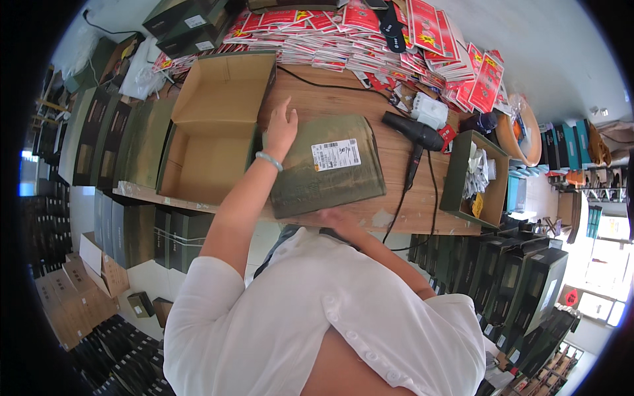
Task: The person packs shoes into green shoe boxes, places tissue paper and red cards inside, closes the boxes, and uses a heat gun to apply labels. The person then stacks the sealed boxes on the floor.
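Note:
A closed olive-green box (310, 185) with scuffed, brownish patches lies on the wooden table in front of me. A white printed label (335, 155) is stuck on its top. My left hand (282, 132), with a pale bangle at the wrist, is at the box's far left edge. Its fingers are stretched out and apart; whether it touches the box I cannot tell. By the near edge of the same box is my right hand (337, 221), smeared by motion, so its fingers do not show clearly. Left of the box stands an open green box (210, 162), bare brown cardboard inside.
A black hair dryer (416, 132) with its cord lies to the right. Beyond it stands a small open green box (452, 188) holding silvery packets. Heaps of red-and-white printed cards (317, 46) cover the table's far side. Stacked boxes (508, 284) crowd both sides below the table.

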A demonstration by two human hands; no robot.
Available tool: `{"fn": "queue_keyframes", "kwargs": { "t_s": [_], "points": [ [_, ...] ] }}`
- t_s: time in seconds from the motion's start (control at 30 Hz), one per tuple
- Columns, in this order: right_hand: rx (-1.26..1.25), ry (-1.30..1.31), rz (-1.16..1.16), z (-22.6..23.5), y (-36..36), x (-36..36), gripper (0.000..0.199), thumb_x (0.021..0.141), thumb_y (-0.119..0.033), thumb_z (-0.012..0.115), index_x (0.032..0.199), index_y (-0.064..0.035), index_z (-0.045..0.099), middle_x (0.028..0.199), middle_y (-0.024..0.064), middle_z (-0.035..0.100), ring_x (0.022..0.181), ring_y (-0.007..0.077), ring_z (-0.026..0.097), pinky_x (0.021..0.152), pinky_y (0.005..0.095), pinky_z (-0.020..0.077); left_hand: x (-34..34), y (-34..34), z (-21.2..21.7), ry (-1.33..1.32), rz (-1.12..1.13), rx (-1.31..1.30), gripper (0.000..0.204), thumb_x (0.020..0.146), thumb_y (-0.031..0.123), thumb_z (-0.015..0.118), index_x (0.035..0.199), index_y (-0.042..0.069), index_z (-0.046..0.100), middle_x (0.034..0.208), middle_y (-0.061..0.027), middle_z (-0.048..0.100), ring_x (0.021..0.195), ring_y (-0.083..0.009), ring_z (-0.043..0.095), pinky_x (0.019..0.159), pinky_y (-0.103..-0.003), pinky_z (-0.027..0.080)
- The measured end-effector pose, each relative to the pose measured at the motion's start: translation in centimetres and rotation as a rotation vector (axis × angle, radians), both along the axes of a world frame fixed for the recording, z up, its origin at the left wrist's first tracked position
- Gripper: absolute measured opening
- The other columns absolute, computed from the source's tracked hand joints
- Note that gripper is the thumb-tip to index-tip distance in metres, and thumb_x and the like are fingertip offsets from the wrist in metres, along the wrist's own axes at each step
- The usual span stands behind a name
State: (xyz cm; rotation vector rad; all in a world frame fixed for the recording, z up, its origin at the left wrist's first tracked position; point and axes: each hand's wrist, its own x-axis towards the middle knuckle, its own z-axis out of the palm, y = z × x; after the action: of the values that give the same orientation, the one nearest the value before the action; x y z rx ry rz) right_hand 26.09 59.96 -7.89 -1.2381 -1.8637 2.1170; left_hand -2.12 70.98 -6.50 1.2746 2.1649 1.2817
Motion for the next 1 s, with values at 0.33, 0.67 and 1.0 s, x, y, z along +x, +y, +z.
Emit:
{"fn": "queue_keyframes", "kwargs": {
  "t_s": [0.33,0.67,1.0],
  "points": [
    [-0.082,-0.148,-0.684,-10.9,6.8,11.3,0.061,0.098,-0.052,0.044,0.137,-0.0057,0.046,0.128,0.0158,0.057,0.114,0.0287,0.055,0.098,0.0401,0.0424,1.3,-21.1,-7.5,-0.38,0.185,-0.334,0.064,0.101,0.049,0.035,0.14,-0.001,0.04,0.137,-0.021,0.049,0.127,-0.0355,0.045,0.109,-0.041,0.03],
    [-0.216,-0.131,-0.592,-3.6,4.6,11.7,0.071,0.096,-0.063,0.038,0.136,-0.0054,0.047,0.129,0.0145,0.055,0.113,0.0275,0.056,0.093,0.0404,0.0453,-1.5,-21.8,-4.5,-0.924,-0.116,-0.388,0.083,0.095,0.071,0.022,0.15,0.01,0.028,0.144,-0.005,0.042,0.13,-0.0216,0.04,0.107,-0.036,0.029],
    [0.448,0.386,-0.656,13.8,11.4,4.1,0.038,0.101,-0.032,0.049,0.129,-0.0066,0.053,0.11,0.0066,0.061,0.095,0.0152,0.059,0.084,0.0303,0.0475,-1.5,-16.9,11.1,-0.698,-0.062,0.136,0.07,0.101,0.055,0.03,0.151,0.007,0.025,0.138,-0.0159,0.049,0.124,-0.0232,0.048,0.107,-0.036,0.034]
  ]
}}
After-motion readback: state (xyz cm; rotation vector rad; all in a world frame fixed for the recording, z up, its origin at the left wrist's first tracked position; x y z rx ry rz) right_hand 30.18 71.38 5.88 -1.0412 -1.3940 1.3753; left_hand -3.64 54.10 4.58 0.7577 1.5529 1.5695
